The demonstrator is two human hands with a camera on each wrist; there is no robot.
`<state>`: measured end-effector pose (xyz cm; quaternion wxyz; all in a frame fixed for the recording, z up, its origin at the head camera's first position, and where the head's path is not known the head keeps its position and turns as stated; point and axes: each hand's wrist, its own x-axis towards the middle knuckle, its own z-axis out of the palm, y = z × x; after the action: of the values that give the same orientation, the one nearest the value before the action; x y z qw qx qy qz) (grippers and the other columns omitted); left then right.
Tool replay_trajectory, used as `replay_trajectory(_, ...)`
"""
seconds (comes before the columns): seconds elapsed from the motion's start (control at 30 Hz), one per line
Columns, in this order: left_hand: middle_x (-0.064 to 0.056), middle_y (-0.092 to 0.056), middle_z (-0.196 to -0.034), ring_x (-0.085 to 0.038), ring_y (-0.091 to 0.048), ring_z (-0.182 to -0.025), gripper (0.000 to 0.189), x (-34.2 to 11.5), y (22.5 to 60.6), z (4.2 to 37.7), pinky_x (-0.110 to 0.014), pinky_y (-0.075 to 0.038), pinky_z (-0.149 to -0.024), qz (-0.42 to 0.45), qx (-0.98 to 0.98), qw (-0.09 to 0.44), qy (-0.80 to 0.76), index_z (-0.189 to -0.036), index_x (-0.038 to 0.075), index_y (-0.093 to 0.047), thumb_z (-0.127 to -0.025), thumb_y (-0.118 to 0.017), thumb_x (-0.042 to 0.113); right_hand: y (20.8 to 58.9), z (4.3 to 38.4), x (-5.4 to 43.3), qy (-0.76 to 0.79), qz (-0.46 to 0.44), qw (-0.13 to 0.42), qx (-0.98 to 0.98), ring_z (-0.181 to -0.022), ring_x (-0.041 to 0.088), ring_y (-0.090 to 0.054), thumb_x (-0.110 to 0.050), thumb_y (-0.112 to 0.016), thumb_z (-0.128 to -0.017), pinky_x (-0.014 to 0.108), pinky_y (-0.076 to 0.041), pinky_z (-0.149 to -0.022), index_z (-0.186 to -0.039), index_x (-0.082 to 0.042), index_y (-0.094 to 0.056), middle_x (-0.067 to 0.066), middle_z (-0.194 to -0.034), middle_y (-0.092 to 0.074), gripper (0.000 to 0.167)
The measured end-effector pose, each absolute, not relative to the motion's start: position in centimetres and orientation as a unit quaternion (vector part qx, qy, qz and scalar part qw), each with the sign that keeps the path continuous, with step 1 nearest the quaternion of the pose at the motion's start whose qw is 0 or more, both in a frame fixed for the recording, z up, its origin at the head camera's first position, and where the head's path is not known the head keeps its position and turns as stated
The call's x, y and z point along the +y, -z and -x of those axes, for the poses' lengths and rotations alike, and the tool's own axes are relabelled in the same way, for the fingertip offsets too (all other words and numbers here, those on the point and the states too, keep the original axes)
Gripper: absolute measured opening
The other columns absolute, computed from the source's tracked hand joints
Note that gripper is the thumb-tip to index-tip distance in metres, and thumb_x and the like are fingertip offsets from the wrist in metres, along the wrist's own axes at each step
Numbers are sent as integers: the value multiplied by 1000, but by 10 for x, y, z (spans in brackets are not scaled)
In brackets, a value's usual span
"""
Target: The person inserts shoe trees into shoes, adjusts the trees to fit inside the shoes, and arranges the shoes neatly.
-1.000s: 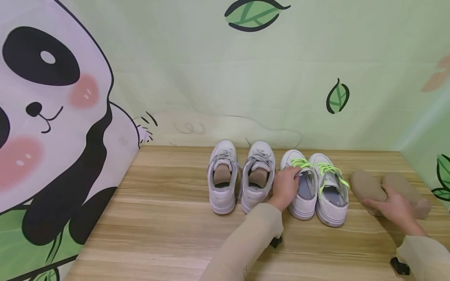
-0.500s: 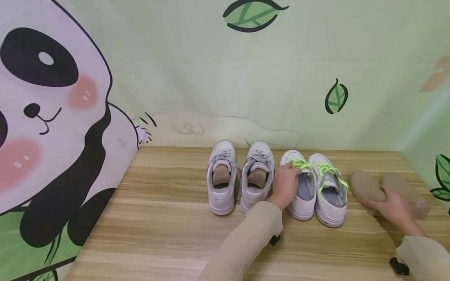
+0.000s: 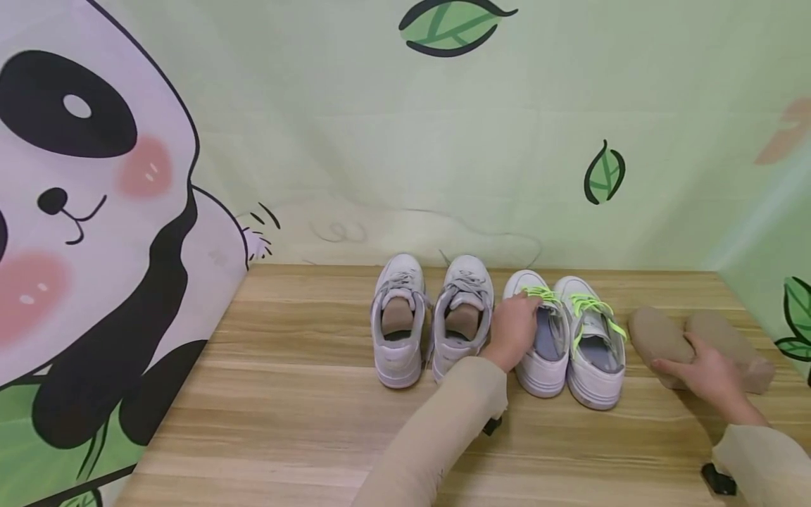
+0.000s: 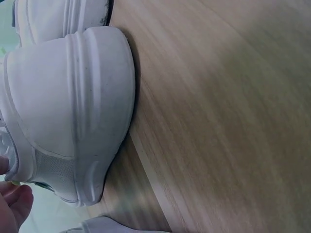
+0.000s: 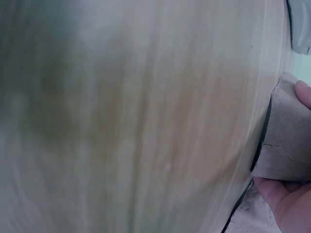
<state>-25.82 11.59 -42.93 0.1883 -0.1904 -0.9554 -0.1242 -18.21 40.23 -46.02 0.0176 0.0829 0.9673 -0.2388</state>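
Observation:
In the head view my left hand (image 3: 513,327) pinches the collar of the left white sneaker with green laces (image 3: 543,377), near the lacing. Its fingertips (image 4: 22,204) appear at that collar's edge in the left wrist view. The matching right sneaker (image 3: 597,387) stands close beside it. Farther right, my right hand (image 3: 709,370) grips the left of two brown shoe-shaped inserts (image 3: 659,338), with a rough, paper-like surface. In the right wrist view the thumb and a finger lie on opposite sides of that insert (image 5: 286,136). The second brown insert (image 3: 728,338) lies alongside.
Two white sneakers with grey laces (image 3: 398,359) stand left of my left hand, brown inserts inside both. All rest on a wood-grain surface (image 3: 285,394). A pale green printed wall covering (image 3: 355,127) with a panda (image 3: 95,183) rises behind and at the left.
The head view has shifted very slightly. Both hands stay at the same sneaker and insert, and the left fingers move only a little on the collar.

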Motion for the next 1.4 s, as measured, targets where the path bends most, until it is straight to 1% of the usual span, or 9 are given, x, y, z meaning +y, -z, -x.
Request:
replay_trajectory(0.17,9,-65,-106,-5,-61,-95,19,115,430,259,-22,-49,-73,198,-952,193,130,-97,29,-66,-86,-52,22,461,183,402,239,-85,22,967,-108,60,-26,-48,-55,-81,64,-26,-84,-130,20,-12,46,-125,-22,94)
replay_trajectory(0.33,6,-61,-113,-10,-63,-90,25,114,429,260,-23,-50,-71,212,-955,183,102,-103,30,-63,-84,-53,17,462,183,403,233,-85,23,969,-107,60,-27,-49,-55,-80,64,-27,-83,-130,19,-13,46,-124,-23,94)
replay_trajectory(0.5,7,-63,-104,-9,-61,-83,27,114,430,262,-22,-49,-65,240,-954,173,39,-108,28,-59,-85,-50,18,464,184,403,233,-84,12,969,-106,59,-28,-48,-56,-80,63,-27,-83,-129,20,-15,46,-123,-24,94)
replay_trajectory(0.63,8,-64,-98,-8,-60,-81,24,114,431,264,-22,-49,-64,252,-952,171,17,-108,28,-58,-87,-47,20,465,183,403,232,-84,2,969,-106,59,-29,-47,-57,-80,63,-27,-83,-129,20,-17,46,-123,-26,93)
replay_trajectory(0.77,8,-64,-92,-9,-61,-78,20,115,432,265,-22,-48,-63,240,-952,177,63,-104,25,-56,-88,-45,19,464,183,403,229,-85,-1,970,-105,58,-30,-47,-57,-80,63,-27,-83,-129,20,-17,46,-122,-27,92)
replay_trajectory(0.9,6,-64,-85,-12,-61,-74,14,116,436,265,-25,-47,-60,210,-950,182,145,-102,22,-51,-89,-48,24,464,183,403,230,-87,-4,969,-105,58,-31,-47,-58,-80,63,-28,-82,-128,20,-18,46,-122,-27,92)
replay_trajectory(1.03,3,-64,-91,-14,-62,-79,29,118,441,263,-25,-46,-66,172,-948,150,223,-106,18,-48,-83,-59,32,464,183,403,232,-87,-8,969,-104,58,-31,-46,-58,-79,63,-28,-82,-128,20,-19,46,-121,-28,91)
replay_trajectory(1.17,3,-61,-93,-14,-60,-81,32,118,447,260,-24,-45,-70,151,-944,126,263,-103,16,-47,-78,-65,26,464,182,403,229,-87,-9,969,-104,58,-31,-46,-58,-79,63,-28,-82,-128,20,-19,46,-121,-28,91)
replay_trajectory(1.4,4,-61,-86,-11,-58,-79,19,116,451,258,-23,-44,-68,159,-938,161,264,-91,16,-50,-77,-63,15,463,183,403,225,-88,-8,970,-104,58,-31,-47,-58,-79,63,-28,-82,-129,20,-19,46,-121,-29,91)
